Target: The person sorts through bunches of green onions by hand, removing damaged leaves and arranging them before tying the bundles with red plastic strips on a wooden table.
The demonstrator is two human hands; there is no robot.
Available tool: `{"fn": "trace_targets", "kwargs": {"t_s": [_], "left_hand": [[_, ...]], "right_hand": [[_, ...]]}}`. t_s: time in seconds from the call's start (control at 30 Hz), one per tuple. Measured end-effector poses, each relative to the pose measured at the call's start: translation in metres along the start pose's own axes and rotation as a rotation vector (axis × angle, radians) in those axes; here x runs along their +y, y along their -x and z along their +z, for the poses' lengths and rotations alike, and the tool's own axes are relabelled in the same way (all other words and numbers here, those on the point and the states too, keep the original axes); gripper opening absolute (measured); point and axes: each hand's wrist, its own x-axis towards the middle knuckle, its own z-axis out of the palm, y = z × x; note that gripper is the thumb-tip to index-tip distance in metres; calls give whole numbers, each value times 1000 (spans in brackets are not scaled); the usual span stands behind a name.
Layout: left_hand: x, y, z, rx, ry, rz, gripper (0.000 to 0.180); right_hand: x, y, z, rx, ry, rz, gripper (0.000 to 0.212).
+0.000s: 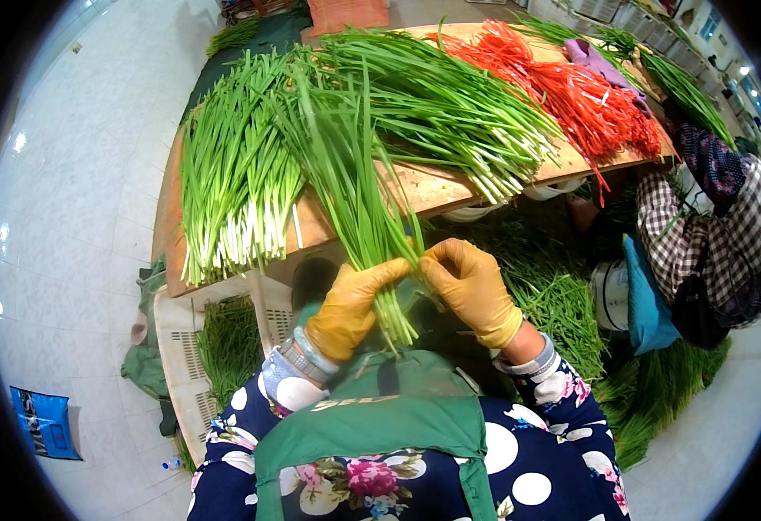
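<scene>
Gloved in yellow, the left hand [346,304] closes round the bundle [359,213] low down, thumb laid across its front. Just beside it, the right hand [476,291] has thumb and forefinger drawn narrow at the bundle's right edge; whether they pinch a blade or merely touch, I cannot tell. The bundle's pale stem ends poke out below the left hand, while its long green blades run up past both hands, over the table [413,185].

It looks like a light handful, easily borne by one hand. Its stems seem the firmer part and should take a steady squeeze; its blades are thin and limber, likely to droop, crease or bruise if gripped hard. Smooth stems probably slide along one another, so a slack hold could let single ones slip out lengthwise. The best hold is probably where the left hand has it, just above the stem ends, with the whole girth gathered in the palm. Fingertips suit stray blades, plucked one by one near the stem rather than by the weak tip.

Beyond the left hand lies one pile [241,165] of like greens; beyond the right hand, another pile [450,104], with red strips [598,104] farther right.
</scene>
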Motion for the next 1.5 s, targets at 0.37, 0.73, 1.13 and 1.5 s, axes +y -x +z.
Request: {"fn": "trace_targets", "kwargs": {"t_s": [0.37, 0.73, 1.13, 1.5], "left_hand": [[5, -5, 6, 70, 110, -95, 26], [5, -5, 9, 73, 50, -61, 29], [4, -17, 4, 126, 79, -74, 26], [12, -4, 14, 58, 52, 39, 28]], "right_hand": [[-3, 4, -8, 0, -97, 89, 21], [0, 8, -2, -85, -390, 345, 24], [51, 95, -128, -202, 1105, 419, 31], [-18, 17, 18, -68, -580, 355, 32]]}}
